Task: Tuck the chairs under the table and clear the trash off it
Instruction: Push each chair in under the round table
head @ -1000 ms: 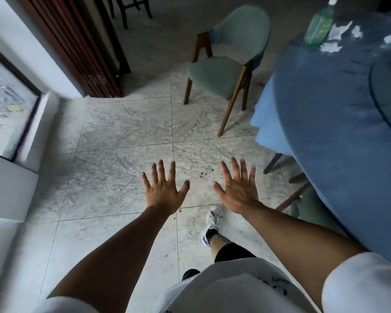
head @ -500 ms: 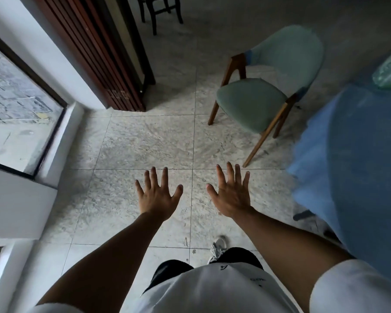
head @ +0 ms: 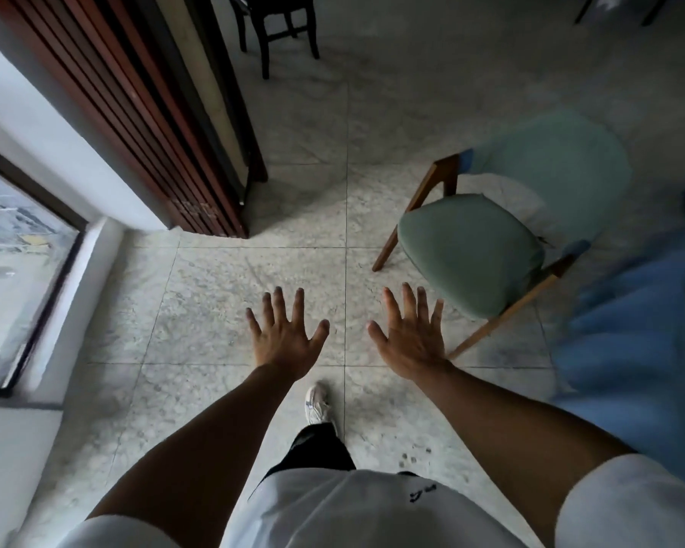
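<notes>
A green padded chair (head: pixel 471 247) with wooden legs stands on the tiled floor, pulled out from the table, its backrest blurred at the right. The table shows only as a blue tablecloth (head: pixel 633 350) hanging at the right edge. My left hand (head: pixel 285 334) is stretched out over the floor, fingers spread, holding nothing. My right hand (head: pixel 408 334) is spread the same way, just short of the chair's near front leg and not touching it. No trash is in view.
A dark wooden chair (head: pixel 277 29) stands at the back beyond a brown slatted door panel (head: pixel 143 124). A low window with a white sill (head: pixel 76 294) runs along the left. My white shoe (head: pixel 317 405) steps forward on the tiles.
The view has swung left and forward: the green chair is nearer and larger, and the tabletop with the bottle and paper scraps has slid out of sight. Both hands stay spread.
</notes>
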`<state>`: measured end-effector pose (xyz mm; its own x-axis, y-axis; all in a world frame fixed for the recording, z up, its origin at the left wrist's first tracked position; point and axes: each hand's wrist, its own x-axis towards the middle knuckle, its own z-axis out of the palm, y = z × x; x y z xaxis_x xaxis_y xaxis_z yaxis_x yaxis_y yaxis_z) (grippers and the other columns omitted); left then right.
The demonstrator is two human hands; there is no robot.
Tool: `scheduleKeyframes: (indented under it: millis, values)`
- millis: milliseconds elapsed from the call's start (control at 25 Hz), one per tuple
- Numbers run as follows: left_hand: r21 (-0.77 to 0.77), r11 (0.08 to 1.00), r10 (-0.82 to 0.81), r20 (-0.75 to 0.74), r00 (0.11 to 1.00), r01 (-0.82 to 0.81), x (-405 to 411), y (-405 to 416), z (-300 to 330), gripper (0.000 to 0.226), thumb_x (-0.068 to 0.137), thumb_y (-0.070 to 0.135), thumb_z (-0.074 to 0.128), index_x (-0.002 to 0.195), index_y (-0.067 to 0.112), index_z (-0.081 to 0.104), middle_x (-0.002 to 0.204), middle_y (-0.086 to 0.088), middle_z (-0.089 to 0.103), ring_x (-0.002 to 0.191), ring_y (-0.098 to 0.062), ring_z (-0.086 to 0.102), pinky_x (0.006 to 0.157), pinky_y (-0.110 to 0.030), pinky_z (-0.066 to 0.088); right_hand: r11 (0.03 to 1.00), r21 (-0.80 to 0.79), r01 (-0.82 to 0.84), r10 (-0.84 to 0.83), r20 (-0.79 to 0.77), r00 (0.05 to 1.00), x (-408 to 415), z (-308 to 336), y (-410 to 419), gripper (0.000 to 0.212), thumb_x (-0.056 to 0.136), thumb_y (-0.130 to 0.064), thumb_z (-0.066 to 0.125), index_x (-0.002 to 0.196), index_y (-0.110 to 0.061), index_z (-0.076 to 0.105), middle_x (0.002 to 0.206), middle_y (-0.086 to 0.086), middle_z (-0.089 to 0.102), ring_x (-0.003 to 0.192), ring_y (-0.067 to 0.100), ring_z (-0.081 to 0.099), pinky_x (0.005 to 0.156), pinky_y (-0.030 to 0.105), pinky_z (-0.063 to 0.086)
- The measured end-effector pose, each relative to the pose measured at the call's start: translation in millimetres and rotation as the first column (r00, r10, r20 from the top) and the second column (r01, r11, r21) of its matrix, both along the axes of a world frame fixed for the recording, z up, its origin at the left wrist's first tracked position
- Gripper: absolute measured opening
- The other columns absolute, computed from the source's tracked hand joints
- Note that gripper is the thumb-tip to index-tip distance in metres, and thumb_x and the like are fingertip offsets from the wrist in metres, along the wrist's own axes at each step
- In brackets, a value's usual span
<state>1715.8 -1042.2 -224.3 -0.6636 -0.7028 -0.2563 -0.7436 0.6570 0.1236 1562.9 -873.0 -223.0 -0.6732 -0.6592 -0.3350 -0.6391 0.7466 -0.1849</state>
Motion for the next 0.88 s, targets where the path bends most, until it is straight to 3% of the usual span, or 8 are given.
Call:
scheduleKeyframes:
  millis: [200, 360, 520, 640, 880]
  values:
    - [0.032, 0.995, -0.100, 0.029, 0.995, 0.099, -76.8, -125.1, 4.1, 0.087, 0.092, 0.077, 0.010, 0.163, 0.030, -0.006, 0.171, -0.012, -0.012, 0.157, -0.030, -0.017, 0.123, -0.060, -0.012, 0.994, 0.048, 0.096, -0.096, 0.014, 0.995, -77.8, 7.4, -113.2, 0.076, 0.099, -0.069, 0.012, 0.162, -0.031, -0.007, 0.170, 0.007, -0.016, 0.156, 0.032, -0.018, 0.123, 0.060, -0.013]
    - [0.009, 0.987, -0.160, 0.053, 0.986, 0.160, -145.4, -206.1, 5.2, 0.093, 0.086, 0.080, -0.001, 0.163, 0.028, -0.003, 0.171, -0.013, -0.009, 0.157, -0.032, -0.014, 0.123, -0.061, -0.010, 0.987, 0.051, 0.154, -0.156, 0.021, 0.988, -135.6, 12.3, -182.4, 0.077, 0.100, -0.068, 0.016, 0.163, -0.029, -0.005, 0.170, 0.008, -0.015, 0.156, 0.032, -0.016, 0.122, 0.058, -0.017]
    - [-0.005, 0.974, -0.226, 0.069, 0.972, 0.227, -245.2, -272.0, 1.0, 0.095, 0.083, 0.080, -0.004, 0.163, 0.029, -0.002, 0.171, -0.013, -0.006, 0.158, -0.032, -0.011, 0.123, -0.061, -0.008, 0.980, 0.023, 0.198, -0.199, 0.027, 0.980, -218.7, -3.7, -242.1, 0.078, 0.098, -0.068, 0.016, 0.163, -0.028, -0.001, 0.171, 0.009, -0.010, 0.157, 0.035, -0.010, 0.123, 0.061, -0.010]
    - [-0.030, 0.966, -0.253, 0.080, 0.964, 0.256, -331.5, -314.9, -3.1, 0.089, 0.090, 0.080, 0.006, 0.163, 0.030, 0.001, 0.171, -0.013, -0.005, 0.158, -0.032, -0.009, 0.123, -0.062, -0.008, 0.972, -0.003, 0.237, -0.237, 0.043, 0.971, -297.0, -18.7, -288.4, 0.078, 0.099, -0.068, 0.019, 0.163, -0.028, 0.001, 0.171, 0.009, -0.008, 0.157, 0.034, -0.011, 0.123, 0.061, -0.008]
    - [-0.024, 0.947, -0.316, 0.106, 0.943, 0.320, -503.0, -375.2, 20.8, 0.086, 0.094, 0.078, 0.014, 0.163, 0.030, -0.003, 0.171, -0.012, -0.012, 0.157, -0.032, -0.016, 0.122, -0.063, -0.010, 0.964, -0.018, 0.266, -0.265, 0.043, 0.963, -454.2, -10.1, -352.3, 0.085, 0.090, -0.074, -0.004, 0.162, -0.029, -0.009, 0.170, 0.008, -0.016, 0.155, 0.034, -0.020, 0.121, 0.062, -0.014]
